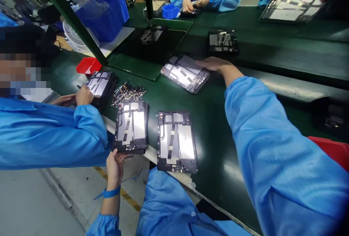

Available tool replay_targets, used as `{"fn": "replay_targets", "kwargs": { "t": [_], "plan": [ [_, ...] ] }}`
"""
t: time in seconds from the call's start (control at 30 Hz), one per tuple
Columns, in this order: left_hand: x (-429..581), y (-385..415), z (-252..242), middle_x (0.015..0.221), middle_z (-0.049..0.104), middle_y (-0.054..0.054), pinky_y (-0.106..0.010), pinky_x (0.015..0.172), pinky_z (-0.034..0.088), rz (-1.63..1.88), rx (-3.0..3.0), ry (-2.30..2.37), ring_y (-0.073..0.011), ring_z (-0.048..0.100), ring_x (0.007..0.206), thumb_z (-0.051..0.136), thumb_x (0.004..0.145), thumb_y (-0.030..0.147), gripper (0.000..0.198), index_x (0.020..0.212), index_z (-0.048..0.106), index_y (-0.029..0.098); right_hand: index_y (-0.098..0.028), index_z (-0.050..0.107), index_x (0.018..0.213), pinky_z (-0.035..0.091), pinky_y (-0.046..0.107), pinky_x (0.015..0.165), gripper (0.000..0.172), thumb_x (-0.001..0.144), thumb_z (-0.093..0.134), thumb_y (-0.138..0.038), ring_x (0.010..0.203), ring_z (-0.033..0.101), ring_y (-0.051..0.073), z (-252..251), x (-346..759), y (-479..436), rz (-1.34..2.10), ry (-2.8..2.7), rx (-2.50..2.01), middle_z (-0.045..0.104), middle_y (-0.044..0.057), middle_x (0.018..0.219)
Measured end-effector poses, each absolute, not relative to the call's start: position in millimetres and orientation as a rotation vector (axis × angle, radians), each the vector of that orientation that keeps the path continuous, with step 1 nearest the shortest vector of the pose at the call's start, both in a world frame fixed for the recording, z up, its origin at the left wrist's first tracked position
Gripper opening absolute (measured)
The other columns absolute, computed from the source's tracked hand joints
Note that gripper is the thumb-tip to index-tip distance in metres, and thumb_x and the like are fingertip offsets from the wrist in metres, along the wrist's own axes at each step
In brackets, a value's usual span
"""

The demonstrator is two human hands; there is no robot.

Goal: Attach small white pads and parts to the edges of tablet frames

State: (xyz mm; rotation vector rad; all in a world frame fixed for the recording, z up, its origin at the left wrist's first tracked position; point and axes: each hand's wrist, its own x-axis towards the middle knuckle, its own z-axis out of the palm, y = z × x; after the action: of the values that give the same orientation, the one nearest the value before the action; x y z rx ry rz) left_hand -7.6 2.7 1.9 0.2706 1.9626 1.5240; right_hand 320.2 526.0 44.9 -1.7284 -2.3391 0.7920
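My left hand (115, 166), with a blue strap round the wrist, is closed on the near left corner of an opened tablet (139, 127), which appears stacked on another. My right hand (214, 64) reaches out and grips the far right edge of a second opened tablet (184, 72); the fingertips are partly hidden. Between my arms a third opened tablet (188, 141) lies near the table's front edge, its silver battery plates and flat ribbon cables facing up. A heap of small cable-like parts (129, 93) lies just beyond the left tablet.
A co-worker's hand (84, 95) works on a tablet stack (99, 83) at left, beside a red tray (89, 65). More opened tablets (222, 41) lie on the dark green belt (253, 52). Green posts (71, 18) rise at the back; a red bin (331, 150) stands right.
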Motion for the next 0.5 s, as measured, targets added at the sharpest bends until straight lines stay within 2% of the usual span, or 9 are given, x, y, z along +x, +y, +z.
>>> {"fn": "replay_targets", "kwargs": {
  "t": [0.07, 0.17, 0.27, 0.37, 0.43, 0.5],
  "plan": [
    [-13, 5, 5, 0.073, 0.082, 0.011, -0.034, 0.073, 0.065, 1.472, 0.379, 1.925, -0.0171, 0.073, 0.068, 0.079, 0.081, 0.061, 0.036, 0.071, 0.066, 0.029, -0.009, 0.076, 0.112, 0.044, 0.036, 0.088, 0.053, 0.116, 0.055, -0.058, 0.092, 0.062, 0.018, 55, 329, 509, 0.924, -2.175, -1.737, 0.077, 0.016, 0.112],
    [-17, 1, 10, 0.069, 0.079, 0.005, -0.034, 0.069, 0.061, 1.341, 0.510, 1.927, -0.0196, 0.071, 0.070, 0.072, 0.084, 0.079, 0.054, 0.071, 0.062, 0.027, -0.017, 0.066, 0.094, 0.042, 0.035, 0.081, 0.039, 0.111, 0.061, -0.052, 0.086, 0.057, 0.019, 60, 355, 455, 0.904, -1.850, -1.740, 0.073, 0.013, 0.099],
    [-6, -20, 12, 0.057, 0.066, 0.003, -0.031, 0.060, 0.050, 1.261, 0.566, 1.991, -0.0179, 0.059, 0.060, 0.060, 0.089, 0.087, 0.064, 0.068, 0.057, 0.026, -0.027, 0.051, 0.084, 0.044, 0.036, 0.073, 0.044, 0.105, 0.061, -0.064, 0.080, 0.054, 0.021, 49, 400, 357, 1.003, -1.543, -1.637, 0.066, 0.006, 0.084],
    [27, -50, 15, 0.050, 0.046, 0.005, -0.031, 0.055, 0.039, 1.268, 0.719, 2.206, -0.0180, 0.045, 0.052, 0.052, 0.097, 0.075, 0.059, 0.063, 0.050, 0.027, -0.029, 0.046, 0.081, 0.047, 0.037, 0.065, 0.060, 0.086, 0.070, -0.084, 0.072, 0.055, 0.024, 29, 447, 226, 1.118, -1.301, -1.595, 0.057, 0.002, 0.075],
    [58, -58, 23, 0.055, 0.049, 0.004, -0.034, 0.057, 0.042, 1.167, 0.994, 2.152, -0.0207, 0.050, 0.056, 0.049, 0.100, 0.065, 0.053, 0.063, 0.050, 0.028, -0.030, 0.050, 0.083, 0.050, 0.038, 0.064, 0.059, 0.082, 0.074, -0.084, 0.071, 0.057, 0.025, 15, 467, 138, 1.180, -1.141, -1.623, 0.057, 0.001, 0.075],
    [96, -44, 35, 0.066, 0.060, 0.003, -0.035, 0.065, 0.050, 0.948, 1.340, 1.902, -0.0220, 0.060, 0.066, 0.052, 0.102, 0.055, 0.042, 0.069, 0.057, 0.029, -0.031, 0.055, 0.087, 0.052, 0.038, 0.064, 0.057, 0.079, 0.075, -0.084, 0.070, 0.059, 0.025, 3, 475, 67, 1.228, -0.980, -1.673, 0.061, 0.001, 0.076]
  ]
}}
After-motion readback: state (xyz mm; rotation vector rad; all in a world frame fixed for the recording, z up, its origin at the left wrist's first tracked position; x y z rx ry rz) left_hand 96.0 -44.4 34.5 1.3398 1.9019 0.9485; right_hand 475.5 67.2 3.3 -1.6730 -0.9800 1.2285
